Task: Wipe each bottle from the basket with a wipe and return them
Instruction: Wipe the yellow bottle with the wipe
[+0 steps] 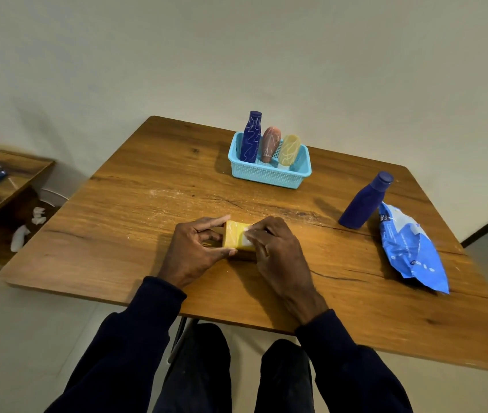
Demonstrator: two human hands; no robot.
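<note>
Both hands meet near the desk's (147,204) front edge: the left hand (195,251) clasps the yellow bottle (233,237) in curled fingers, while the right hand (278,251) pinches a wipe (248,239) onto it. This looks like the wiping step; next the bottle should go back into the basket (269,175) at the far edge.

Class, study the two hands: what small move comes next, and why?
Probably draw the white wipe under the right hand along the yellow plastic bottle, which the left hand grips lying on the wooden table; faint white streaks seem to remain on it.
</note>
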